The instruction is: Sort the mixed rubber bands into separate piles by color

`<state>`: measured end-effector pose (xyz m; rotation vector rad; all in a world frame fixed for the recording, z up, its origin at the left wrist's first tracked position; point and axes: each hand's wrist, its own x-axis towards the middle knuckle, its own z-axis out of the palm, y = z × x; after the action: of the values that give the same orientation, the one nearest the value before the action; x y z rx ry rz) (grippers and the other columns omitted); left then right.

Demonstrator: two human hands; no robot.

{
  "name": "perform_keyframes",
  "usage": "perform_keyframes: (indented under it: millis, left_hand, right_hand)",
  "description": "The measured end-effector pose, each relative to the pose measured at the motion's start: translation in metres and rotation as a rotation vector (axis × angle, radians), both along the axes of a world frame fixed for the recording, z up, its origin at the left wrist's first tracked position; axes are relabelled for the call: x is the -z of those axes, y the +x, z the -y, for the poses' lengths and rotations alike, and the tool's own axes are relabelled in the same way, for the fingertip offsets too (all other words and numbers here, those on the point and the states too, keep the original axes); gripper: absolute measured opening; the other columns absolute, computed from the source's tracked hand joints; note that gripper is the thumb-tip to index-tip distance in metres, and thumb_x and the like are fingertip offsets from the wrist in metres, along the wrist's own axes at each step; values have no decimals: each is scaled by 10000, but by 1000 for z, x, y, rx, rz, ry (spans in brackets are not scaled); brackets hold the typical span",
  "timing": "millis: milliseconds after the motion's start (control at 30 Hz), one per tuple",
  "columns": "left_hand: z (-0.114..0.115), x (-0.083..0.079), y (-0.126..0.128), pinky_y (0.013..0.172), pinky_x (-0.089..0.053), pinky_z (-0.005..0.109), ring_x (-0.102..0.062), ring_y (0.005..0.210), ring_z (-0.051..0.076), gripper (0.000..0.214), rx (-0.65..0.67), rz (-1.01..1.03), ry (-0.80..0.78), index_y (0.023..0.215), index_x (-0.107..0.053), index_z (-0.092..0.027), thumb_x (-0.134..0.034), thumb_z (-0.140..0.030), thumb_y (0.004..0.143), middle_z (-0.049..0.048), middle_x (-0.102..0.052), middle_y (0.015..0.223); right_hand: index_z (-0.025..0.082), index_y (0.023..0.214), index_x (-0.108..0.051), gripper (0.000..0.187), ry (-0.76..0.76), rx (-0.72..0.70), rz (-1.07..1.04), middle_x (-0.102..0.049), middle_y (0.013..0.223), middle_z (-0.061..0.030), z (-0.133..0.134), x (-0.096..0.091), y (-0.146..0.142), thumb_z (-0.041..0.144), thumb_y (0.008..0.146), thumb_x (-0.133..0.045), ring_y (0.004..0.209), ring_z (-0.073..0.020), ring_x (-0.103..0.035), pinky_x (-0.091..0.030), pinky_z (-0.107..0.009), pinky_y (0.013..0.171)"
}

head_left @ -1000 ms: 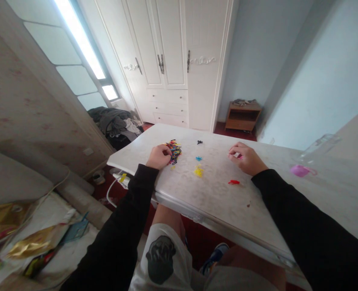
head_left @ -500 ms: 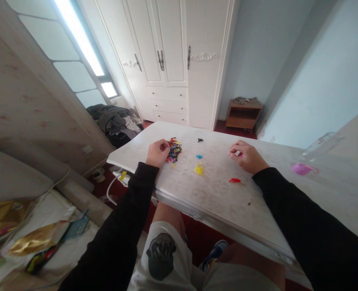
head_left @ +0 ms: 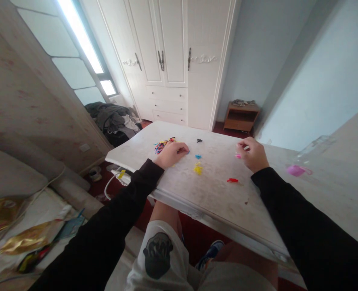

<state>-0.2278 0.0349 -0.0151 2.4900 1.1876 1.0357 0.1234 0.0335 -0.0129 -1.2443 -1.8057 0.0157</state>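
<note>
My left hand [head_left: 173,154] hovers just right of a mixed pile of small coloured bands [head_left: 160,147], partly covering it. Its fingertips are pinched together, with a tiny blue band [head_left: 188,152] showing at their tips. My right hand [head_left: 254,154] is curled, thumb against fingers, beside a small pink heap [head_left: 238,156]; whatever it may hold is too small to see. Between the hands lie a black group [head_left: 199,140], a little blue group [head_left: 198,156] and a larger yellow heap [head_left: 197,169]. Red pieces [head_left: 232,180] rest closer to the front edge.
The white table [head_left: 215,202] carries a purple pouch-like item [head_left: 296,170] and a clear container [head_left: 316,147] on the right. Beyond it stand a white wardrobe [head_left: 169,48] and a wooden nightstand [head_left: 241,117]. Clothes [head_left: 112,121] are heaped at the left.
My left hand has moved right, off the mixed pile toward the blue group. My right hand has shifted slightly right, uncovering more of the pink heap.
</note>
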Motion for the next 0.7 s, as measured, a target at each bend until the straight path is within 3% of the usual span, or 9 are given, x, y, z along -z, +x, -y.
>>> perform_keyframes:
  millis: [100,367,567,700]
  left_hand:
    - [-7,-2,20,775,-522,251,-712,759,155,110,108,-97,-13,878,-761,-176,-660,-131,880,23,-771,811]
    - [-17,11,37,825,-529,271,-715,844,180,158,148,-159,60,927,-789,-183,-641,-127,929,66,-776,901]
    - [-20,14,37,839,-540,275,-706,800,173,152,58,-153,53,927,-805,-188,-664,-132,914,58,-786,902]
    - [-21,15,37,878,-551,289,-733,856,189,159,77,-187,62,956,-813,-187,-658,-159,930,66,-801,939]
  right_hand:
    - [234,726,-591,137,7,-2,-8,-629,786,-57,2,-2,-1,283,854,-586,713,-217,-616,-495,-342,620]
    - [231,797,-646,242,78,61,-254,-682,855,-65,8,-14,-2,333,967,-505,821,-232,-657,-513,-343,664]
    - [233,771,-622,247,98,25,-112,-653,868,-70,13,-15,-7,299,974,-499,819,-225,-637,-506,-335,647]
    - [229,758,-615,244,90,-19,-47,-640,863,-77,15,-14,-12,292,966,-504,794,-218,-618,-513,-323,612]
